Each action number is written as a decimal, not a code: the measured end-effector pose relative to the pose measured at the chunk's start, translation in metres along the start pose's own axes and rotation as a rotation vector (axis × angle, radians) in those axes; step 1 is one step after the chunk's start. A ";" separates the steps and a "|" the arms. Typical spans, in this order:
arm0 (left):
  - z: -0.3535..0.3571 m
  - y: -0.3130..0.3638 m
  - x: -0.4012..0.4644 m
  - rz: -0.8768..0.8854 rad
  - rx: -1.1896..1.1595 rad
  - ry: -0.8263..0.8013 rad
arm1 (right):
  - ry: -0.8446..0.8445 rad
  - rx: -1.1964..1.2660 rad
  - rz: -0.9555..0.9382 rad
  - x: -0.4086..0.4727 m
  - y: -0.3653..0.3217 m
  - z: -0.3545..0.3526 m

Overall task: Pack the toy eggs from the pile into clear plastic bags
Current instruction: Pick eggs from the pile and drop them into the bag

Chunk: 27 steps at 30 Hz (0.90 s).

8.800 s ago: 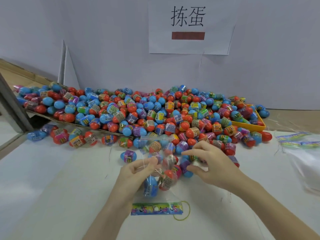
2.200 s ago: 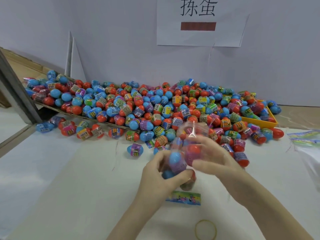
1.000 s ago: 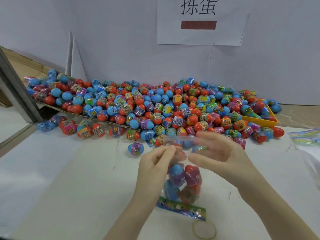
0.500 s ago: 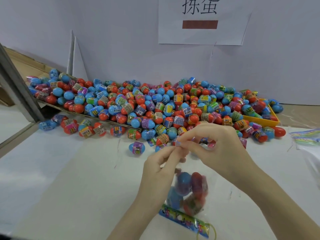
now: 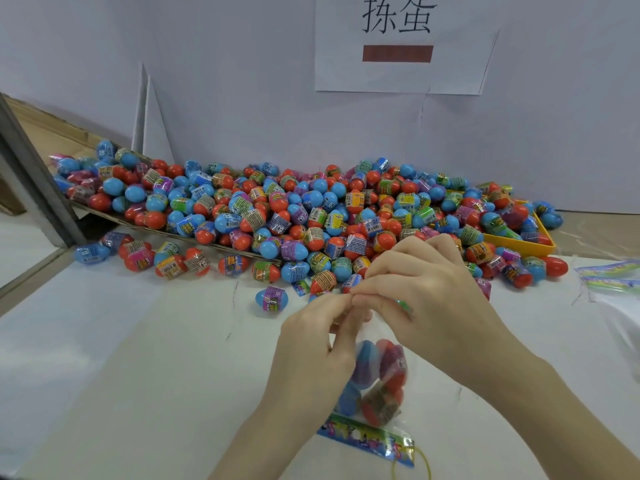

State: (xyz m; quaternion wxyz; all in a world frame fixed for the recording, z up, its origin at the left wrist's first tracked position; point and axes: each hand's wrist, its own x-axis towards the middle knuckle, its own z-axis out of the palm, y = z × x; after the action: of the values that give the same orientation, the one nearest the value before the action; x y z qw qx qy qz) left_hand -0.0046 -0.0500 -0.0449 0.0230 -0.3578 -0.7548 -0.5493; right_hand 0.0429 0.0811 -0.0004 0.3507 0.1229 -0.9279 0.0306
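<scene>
A clear plastic bag (image 5: 375, 382) with several blue and red toy eggs inside hangs upright in front of me, its printed header strip (image 5: 367, 436) touching the white table. My left hand (image 5: 313, 344) and my right hand (image 5: 420, 296) both pinch the bag's top edge, fingertips meeting above the eggs. Behind my hands, a big pile of blue and red toy eggs (image 5: 294, 216) spreads along the wall. One loose blue egg (image 5: 272, 298) lies apart in front of the pile.
A yellow tray (image 5: 523, 245) sits under eggs at the pile's right end. Spare clear bags with printed strips (image 5: 613, 275) lie at the right edge. A yellow rubber band (image 5: 424, 462) lies by the header strip. A cardboard sheet (image 5: 173, 233) props up the left of the pile.
The bag was lifted off the table, turned upright with the eggs dropping to its bottom, and both hands came together at its top edge.
</scene>
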 end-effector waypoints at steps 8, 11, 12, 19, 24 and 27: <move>-0.001 0.006 0.002 -0.068 -0.125 0.030 | 0.073 0.060 0.008 -0.004 0.003 0.009; 0.001 0.006 0.003 -0.112 -0.214 0.009 | 0.061 0.031 0.011 -0.007 0.004 0.012; 0.001 0.007 0.004 -0.122 -0.238 0.008 | 0.050 0.029 0.014 -0.007 0.005 0.012; -0.002 0.008 0.004 -0.100 -0.198 0.041 | 0.085 -0.026 -0.011 -0.008 0.006 0.009; -0.002 0.004 0.003 0.015 -0.037 0.087 | 0.157 -0.118 -0.064 -0.007 0.002 0.007; -0.002 0.003 0.003 0.075 0.007 0.127 | 0.163 -0.145 -0.066 -0.008 0.001 0.010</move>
State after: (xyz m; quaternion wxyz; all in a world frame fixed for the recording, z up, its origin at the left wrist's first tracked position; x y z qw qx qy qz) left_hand -0.0054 -0.0498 -0.0401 0.0925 -0.3501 -0.7401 -0.5667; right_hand 0.0423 0.0822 -0.0130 0.4339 0.1250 -0.8914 -0.0381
